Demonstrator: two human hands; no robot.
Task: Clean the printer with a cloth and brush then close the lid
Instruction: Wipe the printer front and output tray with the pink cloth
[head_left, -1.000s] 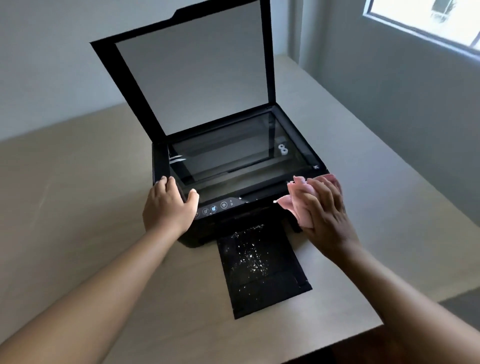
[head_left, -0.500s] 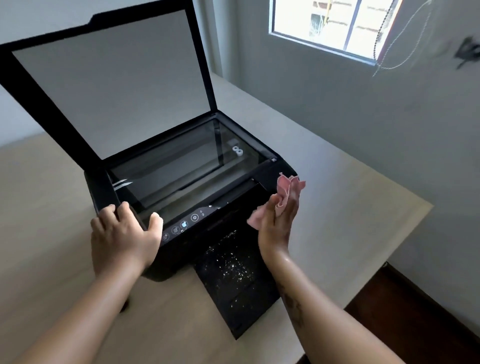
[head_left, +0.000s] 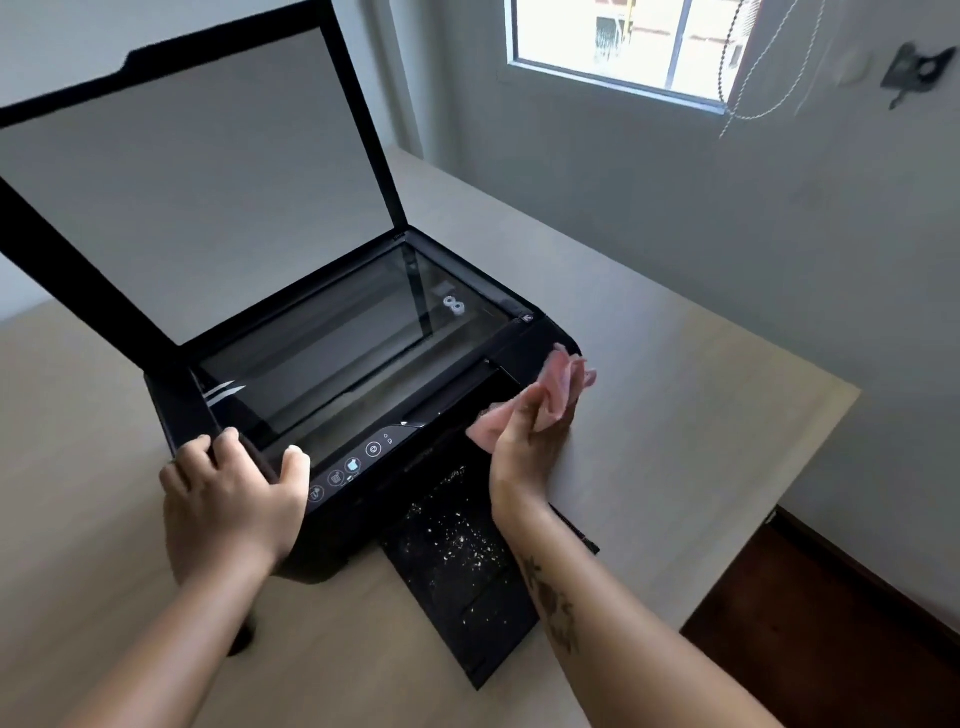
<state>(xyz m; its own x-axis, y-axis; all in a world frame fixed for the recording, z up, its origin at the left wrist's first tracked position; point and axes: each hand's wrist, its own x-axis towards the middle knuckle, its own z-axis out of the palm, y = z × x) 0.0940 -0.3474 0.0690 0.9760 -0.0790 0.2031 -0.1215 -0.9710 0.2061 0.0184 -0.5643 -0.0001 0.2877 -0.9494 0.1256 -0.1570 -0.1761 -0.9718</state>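
Observation:
A black printer sits on a pale table with its scanner lid raised and the glass exposed. My left hand grips the printer's front left corner, thumb beside the control buttons. My right hand holds a crumpled pink cloth against the printer's front right corner, palm turned sideways. The black output tray sticks out at the front, speckled with white crumbs. No brush is in view.
The table's right edge lies close to the printer, with dark floor below it. A grey wall with a window and hanging blind cords stands behind. A small dark object lies on the table under my left forearm.
My right hand has turned from lying flat on the printer's right front edge to palm sideways at the corner, cloth still in it. The view swung right. My left hand kept its grip.

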